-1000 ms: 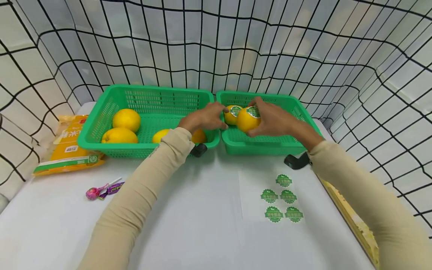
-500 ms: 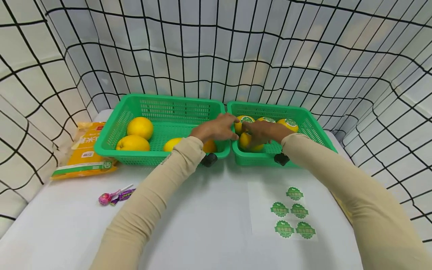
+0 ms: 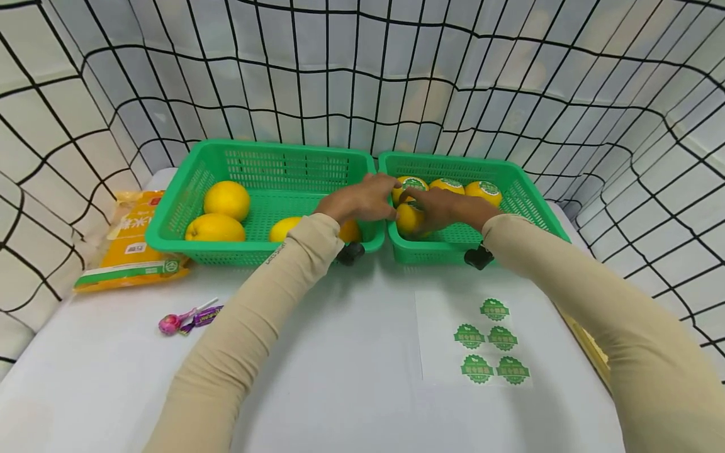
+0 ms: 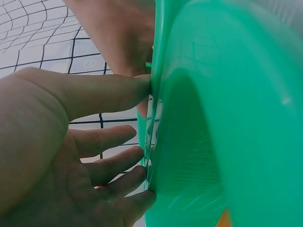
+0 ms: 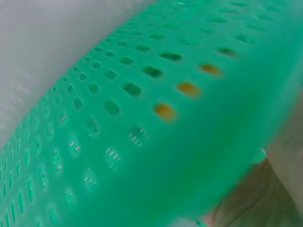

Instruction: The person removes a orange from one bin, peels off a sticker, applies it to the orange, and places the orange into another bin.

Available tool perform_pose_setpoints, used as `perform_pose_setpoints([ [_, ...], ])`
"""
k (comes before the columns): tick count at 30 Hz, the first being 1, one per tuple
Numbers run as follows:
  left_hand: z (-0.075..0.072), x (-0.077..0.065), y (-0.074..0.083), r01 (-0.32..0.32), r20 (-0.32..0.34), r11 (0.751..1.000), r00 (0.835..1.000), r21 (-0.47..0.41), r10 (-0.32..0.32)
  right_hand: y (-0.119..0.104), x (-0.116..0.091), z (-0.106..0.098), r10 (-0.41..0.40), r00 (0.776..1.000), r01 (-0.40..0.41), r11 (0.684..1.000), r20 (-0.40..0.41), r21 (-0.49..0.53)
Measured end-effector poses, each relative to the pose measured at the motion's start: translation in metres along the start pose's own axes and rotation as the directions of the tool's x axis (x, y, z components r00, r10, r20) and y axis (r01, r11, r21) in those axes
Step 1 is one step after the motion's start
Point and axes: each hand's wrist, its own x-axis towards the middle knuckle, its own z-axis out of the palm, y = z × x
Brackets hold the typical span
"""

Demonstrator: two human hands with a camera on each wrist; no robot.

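In the head view, my right hand [image 3: 442, 209] is down in the right green basket [image 3: 425, 255], its fingers curled round an orange [image 3: 409, 218] at the near left corner. Behind it lie several oranges with green stickers, one orange [image 3: 483, 190] at the right of that row. My left hand [image 3: 362, 198] rests at the adjoining rims, over the right end of the left green basket [image 3: 187, 251]. The left wrist view shows the left hand's fingers [image 4: 109, 165] fairly straight, touching the basket wall. In the right wrist view the basket side hides most of the right hand.
The left basket holds several oranges, one orange [image 3: 226, 200] at its left. A sheet of green stickers [image 3: 477, 369] lies on the white table [image 3: 340, 377]. A yellow food bag [image 3: 133, 242] and a lollipop [image 3: 170, 324] with a purple-wrapped candy are at left. Black netting surrounds the back and sides.
My right hand has lowered the orange from above the right basket into its near left corner. The row of stickered oranges behind has come into view. My left hand stays at the rims.
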Motion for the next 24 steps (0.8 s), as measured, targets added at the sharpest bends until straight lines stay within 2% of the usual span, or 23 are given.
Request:
perform_pose_setpoints([
  [13,0.005,-0.001,0.004,0.003,0.016,1.0,1.0,0.004,-0.003,0.01,0.0,0.01,-0.039,0.998,0.042,0.997,-0.056,0.061],
  [24,0.009,0.002,0.0,-0.009,0.014,1.0,1.0,-0.001,0.009,0.019,-0.011,0.013,-0.022,0.995,0.026,0.999,-0.095,0.042],
])
